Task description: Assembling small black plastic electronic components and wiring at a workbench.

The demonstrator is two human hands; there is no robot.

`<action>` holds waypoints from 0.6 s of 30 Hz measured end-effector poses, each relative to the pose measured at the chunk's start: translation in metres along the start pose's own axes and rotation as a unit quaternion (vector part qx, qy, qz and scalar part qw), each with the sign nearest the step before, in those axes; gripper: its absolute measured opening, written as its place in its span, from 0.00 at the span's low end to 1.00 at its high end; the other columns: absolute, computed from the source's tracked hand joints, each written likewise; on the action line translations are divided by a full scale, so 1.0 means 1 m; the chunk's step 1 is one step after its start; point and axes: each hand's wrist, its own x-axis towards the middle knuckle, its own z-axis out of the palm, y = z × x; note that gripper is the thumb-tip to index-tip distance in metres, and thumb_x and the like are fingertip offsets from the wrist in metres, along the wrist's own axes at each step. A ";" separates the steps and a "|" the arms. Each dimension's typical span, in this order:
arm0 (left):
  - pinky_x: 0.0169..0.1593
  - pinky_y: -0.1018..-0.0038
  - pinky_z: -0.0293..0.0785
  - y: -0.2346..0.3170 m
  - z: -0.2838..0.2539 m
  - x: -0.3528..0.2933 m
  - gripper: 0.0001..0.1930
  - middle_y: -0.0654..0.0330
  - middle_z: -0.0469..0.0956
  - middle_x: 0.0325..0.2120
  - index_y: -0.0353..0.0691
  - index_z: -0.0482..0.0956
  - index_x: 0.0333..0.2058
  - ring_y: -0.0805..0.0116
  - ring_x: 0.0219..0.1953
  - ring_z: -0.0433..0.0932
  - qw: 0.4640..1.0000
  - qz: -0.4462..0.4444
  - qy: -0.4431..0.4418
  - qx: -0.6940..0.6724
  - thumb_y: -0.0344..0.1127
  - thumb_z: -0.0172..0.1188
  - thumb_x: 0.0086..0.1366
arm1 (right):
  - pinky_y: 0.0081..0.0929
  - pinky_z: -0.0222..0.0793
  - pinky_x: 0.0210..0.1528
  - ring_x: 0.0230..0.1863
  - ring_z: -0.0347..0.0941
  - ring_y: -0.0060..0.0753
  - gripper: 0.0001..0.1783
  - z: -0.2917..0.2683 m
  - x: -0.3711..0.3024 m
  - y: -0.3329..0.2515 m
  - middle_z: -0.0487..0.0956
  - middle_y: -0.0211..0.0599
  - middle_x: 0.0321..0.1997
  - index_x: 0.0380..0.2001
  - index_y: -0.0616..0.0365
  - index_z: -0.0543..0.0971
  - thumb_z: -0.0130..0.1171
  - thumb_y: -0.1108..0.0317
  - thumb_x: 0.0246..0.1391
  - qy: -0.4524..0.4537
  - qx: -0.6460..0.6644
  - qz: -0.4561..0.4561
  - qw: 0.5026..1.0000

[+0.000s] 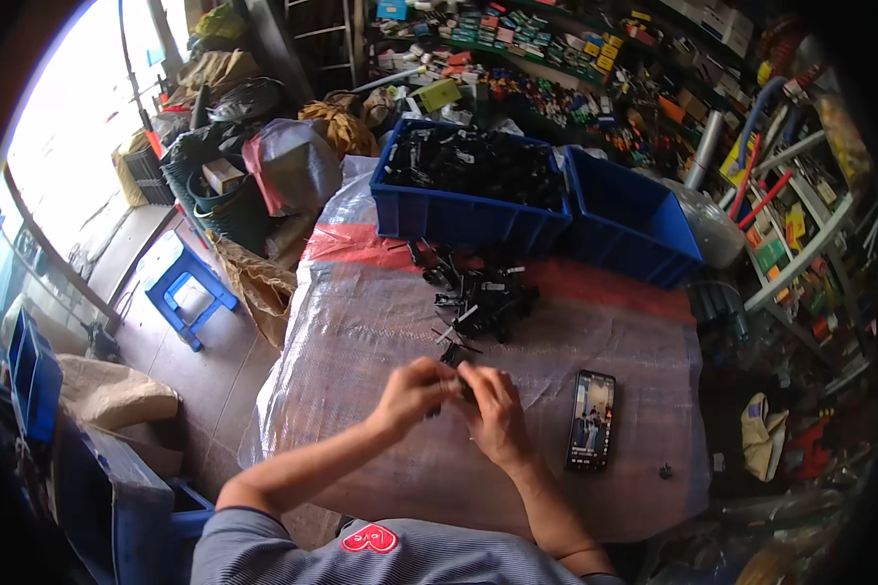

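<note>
My left hand (412, 395) and my right hand (496, 413) meet over the near middle of the table, fingertips pinched together. Between them is a small dark part, mostly hidden by the fingers, so its exact kind does not show. Just beyond my hands lies a loose pile of small black plastic parts (488, 292), some with thin metal-looking strips. Behind the pile stands a blue crate (468, 216) heaped with similar black parts. To its right sits a second blue crate (634, 239), in which no parts show.
A phone (591, 421) with a lit screen lies right of my hands, near a tiny dark piece (665, 471). Woven plastic sheeting (361, 331) covers the table. A blue stool (185, 283) stands on the floor at left. Shelves of small boxes (517, 39) rise behind; a metal rack (810, 263) is at right.
</note>
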 end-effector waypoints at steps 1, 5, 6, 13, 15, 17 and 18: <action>0.23 0.83 0.62 0.013 -0.006 0.018 0.09 0.67 0.70 0.19 0.36 0.77 0.32 0.81 0.21 0.67 1.000 -0.018 0.011 -0.003 0.34 0.60 0.55 | 0.34 0.67 0.38 0.36 0.70 0.42 0.22 -0.003 0.002 0.005 0.73 0.42 0.36 0.43 0.62 0.71 0.61 0.72 0.41 0.051 -0.011 0.003 0.999; 0.23 0.78 0.65 0.071 -0.060 0.130 0.08 0.63 0.73 0.18 0.35 0.76 0.24 0.75 0.20 0.70 0.979 0.168 0.105 -0.051 0.35 0.56 0.53 | 0.32 0.67 0.40 0.35 0.69 0.39 0.26 -0.001 -0.004 0.018 0.72 0.44 0.42 0.48 0.64 0.69 0.61 0.69 0.44 0.081 -0.005 0.047 0.996; 0.25 0.76 0.67 0.076 -0.086 0.173 0.06 0.62 0.73 0.19 0.36 0.76 0.23 0.72 0.21 0.72 0.966 0.218 0.128 -0.056 0.32 0.55 0.51 | 0.33 0.65 0.44 0.38 0.70 0.42 0.23 0.002 -0.005 0.017 0.72 0.45 0.43 0.46 0.63 0.70 0.60 0.70 0.44 0.081 0.013 0.038 0.996; 0.33 0.69 0.69 0.117 -0.169 0.313 0.04 0.66 0.74 0.23 0.46 0.74 0.20 0.63 0.30 0.74 0.538 0.595 0.121 0.585 0.36 0.53 0.43 | 0.33 0.65 0.44 0.42 0.70 0.43 0.19 0.003 -0.009 0.015 0.74 0.40 0.41 0.42 0.60 0.73 0.60 0.72 0.43 0.054 -0.016 0.017 0.998; 0.35 0.70 0.70 0.116 -0.174 0.321 0.06 0.63 0.75 0.25 0.45 0.76 0.24 0.61 0.31 0.75 0.565 0.603 0.069 0.560 0.34 0.52 0.46 | 0.33 0.65 0.42 0.41 0.70 0.42 0.19 0.002 -0.007 0.018 0.74 0.40 0.40 0.41 0.60 0.73 0.60 0.72 0.42 0.067 -0.025 0.014 0.997; 0.39 0.70 0.71 0.103 -0.143 0.315 0.08 0.59 0.77 0.28 0.44 0.77 0.28 0.58 0.34 0.75 0.811 0.508 0.145 0.250 0.32 0.51 0.49 | 0.32 0.65 0.41 0.40 0.70 0.42 0.18 -0.005 -0.009 0.027 0.74 0.39 0.39 0.40 0.60 0.74 0.60 0.74 0.42 0.071 -0.035 0.034 0.996; 0.44 0.70 0.70 0.105 -0.147 0.315 0.11 0.56 0.77 0.34 0.43 0.77 0.35 0.57 0.39 0.74 0.868 0.406 0.153 0.241 0.30 0.49 0.53 | 0.32 0.65 0.41 0.40 0.70 0.42 0.18 -0.006 -0.009 0.026 0.74 0.39 0.39 0.40 0.60 0.74 0.60 0.74 0.42 0.068 -0.034 0.041 0.996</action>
